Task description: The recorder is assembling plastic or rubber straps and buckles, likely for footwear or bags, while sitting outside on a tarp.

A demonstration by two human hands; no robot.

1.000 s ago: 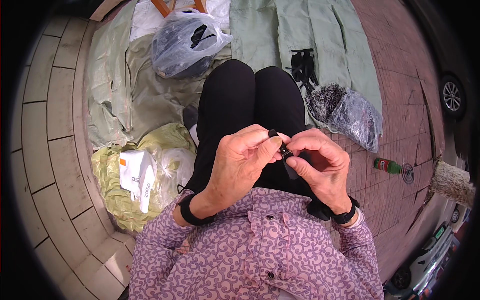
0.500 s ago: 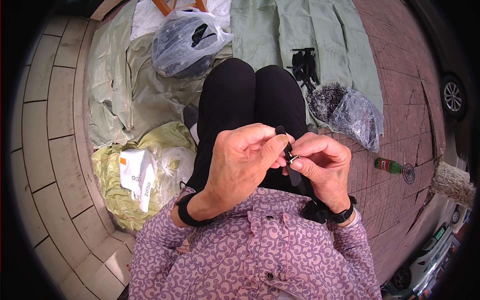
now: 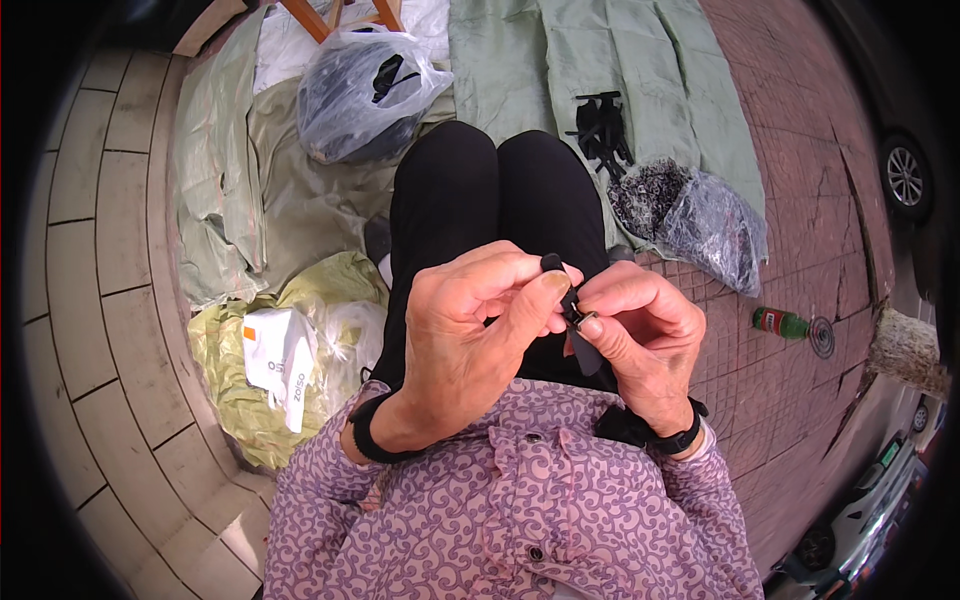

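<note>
Above my lap, my left hand (image 3: 465,335) is closed, thumb and fingers pinching the upper end of a short black strap (image 3: 590,354). My right hand (image 3: 650,340) is closed too, its thumb and forefinger on a small shiny metal fitting (image 3: 585,318) at the strap's middle. The fingertips of both hands nearly meet there. Below the fitting, the strap's dark lower end hangs free toward my shirt. Fingers cover part of the strap and fitting, so how they join is hard to make out.
On the green sheet (image 3: 500,60) lie a bunch of black straps (image 3: 602,135) and a clear bag (image 3: 720,235) spilling small dark-and-silver pieces. A plastic bag (image 3: 365,110) of black items stands beyond my knees. Yellow sacking (image 3: 225,370) lies left, a green bottle (image 3: 780,322) right.
Both hands keep their pinch on the strap and fitting, with only slight finger movement. The whole view has shifted a little.
</note>
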